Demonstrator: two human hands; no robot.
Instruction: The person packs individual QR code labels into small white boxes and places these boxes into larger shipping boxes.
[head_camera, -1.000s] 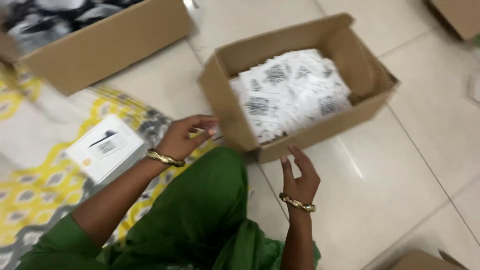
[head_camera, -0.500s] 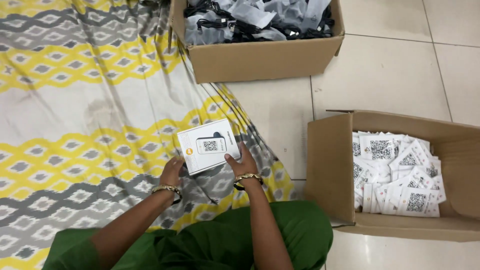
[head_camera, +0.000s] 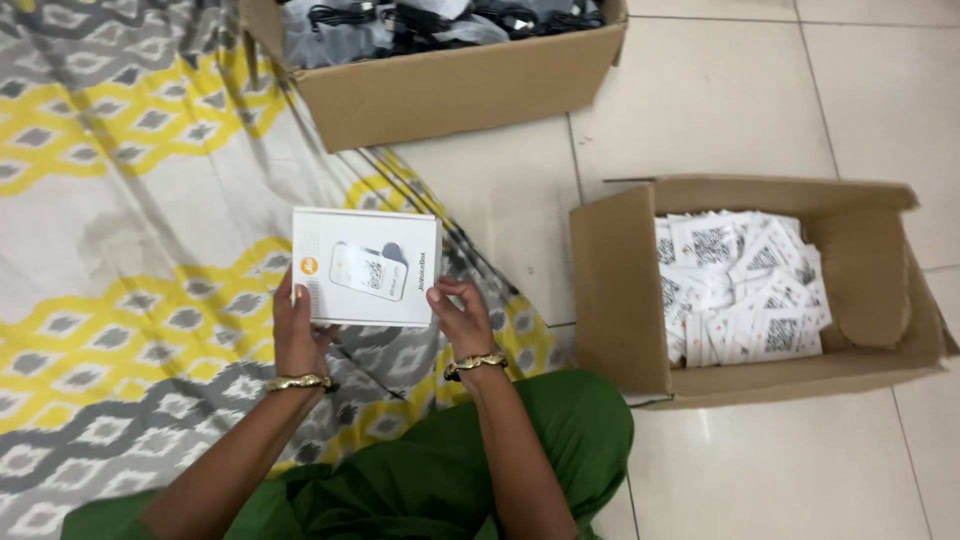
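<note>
Now lifted: white box (head_camera: 366, 267), both hands (head_camera: 300, 335)

White flat carton (head_camera: 365, 267), held level

A: What carries everything here?

B: A floor of pale square tiles (head_camera: 720, 110) with thin dark grout lines.

A: And directly on it?

B: A patterned sheet (head_camera: 120, 260), grey and yellow diamonds on white, covers the left side, wrinkled at its right edge. 2 cardboard boxes stand on the tiles: 1 at the top (head_camera: 450, 90), its left end over the sheet, holding dark cables in clear bags; 1 at the right (head_camera: 620, 300), open, full of small white packets (head_camera: 745, 290).
</note>
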